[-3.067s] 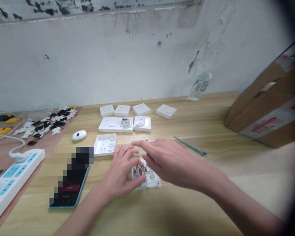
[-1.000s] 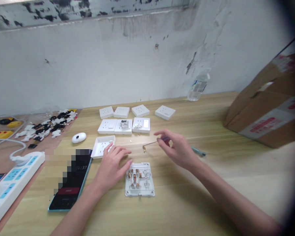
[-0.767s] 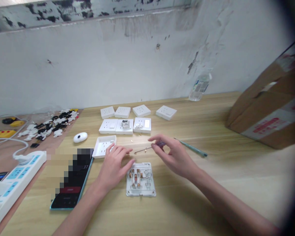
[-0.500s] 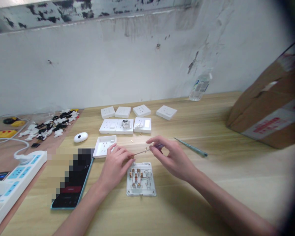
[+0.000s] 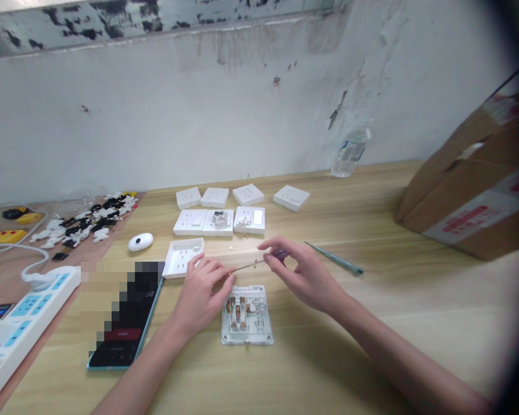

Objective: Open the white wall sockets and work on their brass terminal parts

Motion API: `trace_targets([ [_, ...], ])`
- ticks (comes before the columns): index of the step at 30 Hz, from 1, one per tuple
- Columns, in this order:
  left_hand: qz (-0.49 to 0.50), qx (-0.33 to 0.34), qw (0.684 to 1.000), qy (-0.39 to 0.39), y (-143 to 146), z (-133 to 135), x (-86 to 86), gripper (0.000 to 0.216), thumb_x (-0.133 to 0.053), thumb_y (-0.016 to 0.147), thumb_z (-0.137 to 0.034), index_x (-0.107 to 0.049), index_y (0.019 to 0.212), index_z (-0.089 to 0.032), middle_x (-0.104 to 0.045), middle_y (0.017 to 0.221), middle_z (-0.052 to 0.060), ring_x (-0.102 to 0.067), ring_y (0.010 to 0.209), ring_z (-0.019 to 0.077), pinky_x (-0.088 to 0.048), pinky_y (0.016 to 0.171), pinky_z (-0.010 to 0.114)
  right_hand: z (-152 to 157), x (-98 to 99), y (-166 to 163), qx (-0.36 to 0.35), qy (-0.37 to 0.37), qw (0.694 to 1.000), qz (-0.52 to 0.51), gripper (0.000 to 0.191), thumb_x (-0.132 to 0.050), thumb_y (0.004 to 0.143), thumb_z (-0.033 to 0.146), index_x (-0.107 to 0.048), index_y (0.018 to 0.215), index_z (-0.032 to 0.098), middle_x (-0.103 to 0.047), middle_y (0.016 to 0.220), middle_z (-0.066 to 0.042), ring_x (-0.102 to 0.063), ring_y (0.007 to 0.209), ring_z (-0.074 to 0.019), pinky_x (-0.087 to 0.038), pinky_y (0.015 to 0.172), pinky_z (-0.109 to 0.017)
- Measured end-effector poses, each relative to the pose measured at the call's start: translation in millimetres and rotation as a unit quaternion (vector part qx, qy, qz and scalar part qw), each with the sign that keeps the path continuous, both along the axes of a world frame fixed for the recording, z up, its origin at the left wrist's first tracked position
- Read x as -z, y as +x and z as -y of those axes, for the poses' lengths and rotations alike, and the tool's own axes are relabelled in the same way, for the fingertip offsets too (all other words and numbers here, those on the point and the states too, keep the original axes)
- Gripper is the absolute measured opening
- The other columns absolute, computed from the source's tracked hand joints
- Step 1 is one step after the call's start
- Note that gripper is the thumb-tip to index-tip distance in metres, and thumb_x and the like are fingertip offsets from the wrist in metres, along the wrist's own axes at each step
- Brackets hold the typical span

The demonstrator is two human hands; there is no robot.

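Note:
My right hand (image 5: 300, 271) pinches the purple handle of a screwdriver (image 5: 246, 266), whose thin shaft points left. A small metal bit (image 5: 255, 263) sits along the shaft. At the screwdriver's tip, the fingers of my left hand (image 5: 205, 288) are closed together on a tiny brass-coloured part that they mostly hide. Just below both hands lies an opened socket back plate (image 5: 248, 328), inner side up, with copper contacts in it. Beside my left fingertips, an upturned white socket cover (image 5: 184, 257) rests on the table.
Several white sockets (image 5: 215, 197) stand in rows at the back, two with small parts on top. A green pen-like tool (image 5: 335, 259) lies right. A phone (image 5: 127, 323) and power strip (image 5: 43, 323) are left. A bottle (image 5: 350, 153) and cardboard box (image 5: 476, 190) stand farther right.
Both hands hold nearly the same place, with the screwdriver still between them. The brass-coloured part at my left fingertips shows less than before. The whole view has shifted slightly.

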State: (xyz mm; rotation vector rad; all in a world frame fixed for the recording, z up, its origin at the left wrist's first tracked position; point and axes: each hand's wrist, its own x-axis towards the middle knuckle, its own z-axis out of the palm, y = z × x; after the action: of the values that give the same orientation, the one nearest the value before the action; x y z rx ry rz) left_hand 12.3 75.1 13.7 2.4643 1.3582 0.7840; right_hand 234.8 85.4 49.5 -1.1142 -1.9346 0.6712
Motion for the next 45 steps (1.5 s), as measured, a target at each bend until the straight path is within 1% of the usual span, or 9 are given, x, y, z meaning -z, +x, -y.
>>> trace_targets([
  [5,0.013,-0.002,1.0,-0.001,0.4,0.5,-3.1,0.017,-0.052,0.087,-0.021,-0.067,0.092,-0.024,-0.068,0.082,-0.001,-0.06,0.084,0.0182,-0.031,0.099,0.048,-17.4,5.2,8.8,0.063,0.028,0.997,0.046,0.017,-0.046,0.091,0.026,-0.059,0.098,0.017,-0.063,0.073,-0.002,-0.057,0.065,-0.0149,-0.041,0.056,-0.025],
  [10,0.038,-0.003,0.999,0.007,-0.8,-0.6,0.4,0.018,-0.053,0.083,-0.015,-0.068,0.091,-0.022,-0.069,0.079,-0.001,-0.06,0.078,0.0175,-0.033,0.097,0.047,-33.9,12.6,11.3,0.076,0.09,0.98,0.158,0.021,-0.039,0.093,0.022,-0.057,0.104,0.017,-0.063,0.1,-0.009,-0.059,0.075,-0.0168,-0.041,0.064,-0.027],
  [12,0.05,-0.001,0.999,0.008,-1.1,-0.9,1.7,0.018,-0.053,0.084,-0.014,-0.067,0.092,-0.022,-0.07,0.082,-0.001,-0.061,0.077,0.017,-0.034,0.097,0.047,-37.4,14.2,8.9,0.078,0.102,0.973,0.194,0.023,-0.037,0.094,0.02,-0.056,0.107,0.017,-0.062,0.105,-0.01,-0.059,0.077,-0.0174,-0.041,0.065,-0.028],
  [18,0.072,-0.012,0.997,-0.009,0.5,-0.2,-0.2,0.013,-0.051,0.088,-0.014,-0.061,0.092,-0.021,-0.069,0.092,0.001,-0.06,0.091,0.0198,-0.04,0.091,0.043,-40.2,18.4,3.4,0.083,0.103,0.96,0.247,0.024,-0.036,0.094,0.02,-0.055,0.108,0.017,-0.063,0.106,-0.01,-0.061,0.075,-0.0179,-0.038,0.061,-0.027],
  [26,0.087,-0.015,0.995,-0.048,2.0,-0.3,3.9,0.012,-0.05,0.09,-0.018,-0.057,0.099,-0.021,-0.068,0.097,0.003,-0.059,0.096,0.0212,-0.044,0.087,0.042,-27.5,12.7,7.2,0.07,0.098,0.97,0.212,0.023,-0.038,0.094,0.021,-0.056,0.107,0.017,-0.065,0.101,-0.01,-0.058,0.067,-0.0155,-0.039,0.061,-0.027],
  [29,0.088,0.0,0.995,-0.045,2.5,-3.0,5.7,0.011,-0.051,0.091,-0.02,-0.058,0.099,-0.021,-0.069,0.099,0.003,-0.06,0.1,0.0214,-0.042,0.091,0.044,-21.3,10.4,10.4,0.068,0.086,0.978,0.178,0.022,-0.04,0.093,0.021,-0.057,0.107,0.018,-0.066,0.094,-0.008,-0.056,0.065,-0.0149,-0.039,0.06,-0.027],
  [33,0.065,0.025,0.997,-0.036,3.8,-9.5,3.5,0.005,-0.057,0.088,-0.018,-0.059,0.091,-0.021,-0.069,0.091,0.0,-0.062,0.096,0.019,-0.032,0.102,0.047,-14.2,6.8,13.8,0.069,0.052,0.988,0.129,0.022,-0.044,0.091,0.022,-0.056,0.109,0.019,-0.065,0.081,-0.003,-0.055,0.061,-0.0138,-0.04,0.06,-0.027],
  [39,0.006,0.021,1.0,-0.013,8.9,-20.0,0.1,0.006,-0.061,0.085,-0.024,-0.063,0.082,-0.02,-0.063,0.076,0.001,-0.056,0.079,0.0203,-0.043,0.08,0.042,-7.1,-1.4,13.2,0.054,0.025,0.994,0.088,0.023,-0.047,0.086,0.019,-0.057,0.107,0.019,-0.06,0.067,0.001,-0.053,0.057,-0.013,-0.039,0.055,-0.025],
  [45,0.008,0.04,0.999,-0.014,13.5,-26.3,5.6,0.007,-0.061,0.085,-0.023,-0.067,0.083,-0.021,-0.064,0.079,0.002,-0.055,0.083,0.0211,-0.043,0.078,0.041,-5.6,-4.1,14.2,0.051,0.029,0.996,0.065,0.025,-0.048,0.083,0.017,-0.057,0.106,0.019,-0.06,0.067,0.001,-0.053,0.057,-0.0124,-0.038,0.053,-0.024],
])
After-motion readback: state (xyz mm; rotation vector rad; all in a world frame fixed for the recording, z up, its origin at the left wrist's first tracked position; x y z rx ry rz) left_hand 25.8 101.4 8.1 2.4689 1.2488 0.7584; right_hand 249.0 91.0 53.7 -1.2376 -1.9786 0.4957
